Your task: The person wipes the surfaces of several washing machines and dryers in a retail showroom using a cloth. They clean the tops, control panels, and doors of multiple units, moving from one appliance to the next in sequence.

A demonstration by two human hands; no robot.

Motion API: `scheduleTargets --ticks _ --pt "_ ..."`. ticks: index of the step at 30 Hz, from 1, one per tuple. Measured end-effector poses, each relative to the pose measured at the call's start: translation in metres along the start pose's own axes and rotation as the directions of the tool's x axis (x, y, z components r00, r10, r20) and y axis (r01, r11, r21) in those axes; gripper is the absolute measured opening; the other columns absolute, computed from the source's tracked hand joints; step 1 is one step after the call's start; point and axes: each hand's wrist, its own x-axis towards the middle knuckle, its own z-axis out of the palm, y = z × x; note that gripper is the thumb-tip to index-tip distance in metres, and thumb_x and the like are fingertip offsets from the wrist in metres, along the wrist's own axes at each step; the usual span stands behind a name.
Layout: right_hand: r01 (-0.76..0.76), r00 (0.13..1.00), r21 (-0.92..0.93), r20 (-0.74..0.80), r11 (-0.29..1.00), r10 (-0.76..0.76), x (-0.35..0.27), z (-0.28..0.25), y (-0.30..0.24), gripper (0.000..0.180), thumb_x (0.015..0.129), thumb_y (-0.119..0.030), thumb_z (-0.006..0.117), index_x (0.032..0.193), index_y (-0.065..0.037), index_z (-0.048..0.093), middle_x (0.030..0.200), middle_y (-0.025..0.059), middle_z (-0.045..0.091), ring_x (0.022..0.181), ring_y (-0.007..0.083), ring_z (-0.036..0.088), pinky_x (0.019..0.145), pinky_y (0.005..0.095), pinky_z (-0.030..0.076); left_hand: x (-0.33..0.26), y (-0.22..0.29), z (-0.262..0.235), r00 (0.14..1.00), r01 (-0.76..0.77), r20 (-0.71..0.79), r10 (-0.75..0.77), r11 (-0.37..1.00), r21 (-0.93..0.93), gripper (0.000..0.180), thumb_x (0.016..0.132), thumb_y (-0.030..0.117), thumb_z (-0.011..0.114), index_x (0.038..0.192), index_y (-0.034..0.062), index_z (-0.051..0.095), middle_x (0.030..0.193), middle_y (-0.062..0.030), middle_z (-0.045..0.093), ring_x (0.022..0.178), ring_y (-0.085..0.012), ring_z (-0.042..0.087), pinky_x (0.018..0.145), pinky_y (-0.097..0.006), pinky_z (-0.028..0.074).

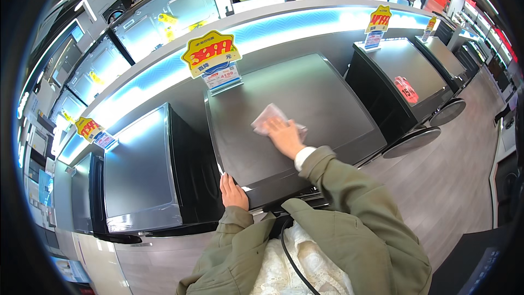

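Observation:
A dark grey washing machine [289,104] stands right in front of me, its flat top facing up. My right hand [285,135] presses a pale pink cloth [272,113] onto the middle of that top, fingers spread over the cloth. At the machine's front left corner rests my left hand [234,192], its fingers stretched out along the edge and nothing seen in them. A yellow and red price sign [212,53] on a clear stand sits at the back left corner of the top.
Another machine [139,169] stands to the left, with a gap between. To the right, a black machine [404,74] bears a pink sticker, and round doors [412,142] stick out below. A lit white ledge [284,27] runs behind the row. The floor [436,186] is grey wood.

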Motion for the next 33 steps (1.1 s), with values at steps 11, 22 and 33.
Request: scheduleTargets --ticks 11,22,33 --pt "-0.632 0.771 -0.234 -0.091 0.739 0.631 -0.048 -0.029 0.164 0.060 0.084 -0.048 0.052 0.134 -0.013 0.045 0.142 0.0061 0.038 0.133 0.0205 0.030 0.095 0.0584 0.029 0.001 -0.003 0.002 1.000 -0.005 0.017 0.004 0.999 0.032 0.044 0.079 0.001 0.049 0.121 -0.0087 0.043 0.133 -0.0217 0.040 0.126 -0.0379 0.035 0.103 -0.042 0.035" --pt "-0.505 0.856 -0.048 -0.161 0.862 0.492 0.023 -0.003 0.122 0.038 0.074 -0.006 0.058 0.111 -0.014 0.060 0.118 -0.0016 0.059 0.110 0.0198 0.050 0.089 0.0459 0.035 0.003 0.004 -0.004 0.999 0.019 0.042 -0.019 1.000 0.003 0.042 0.080 0.002 0.049 0.121 -0.0082 0.044 0.133 -0.0209 0.041 0.126 -0.0365 0.035 0.102 -0.041 0.035" --pt "0.164 0.984 0.485 -0.145 0.859 -0.106 0.070 0.015 -0.101 0.038 0.075 -0.002 0.052 0.110 -0.013 0.060 0.109 0.0046 0.062 0.103 0.0221 0.057 0.077 0.0438 0.040 0.004 0.005 -0.006 0.999 0.034 0.032 -0.034 0.999 -0.005 0.042 0.080 0.002 0.049 0.120 -0.0084 0.045 0.131 -0.0222 0.042 0.125 -0.0379 0.036 0.103 -0.043 0.034"
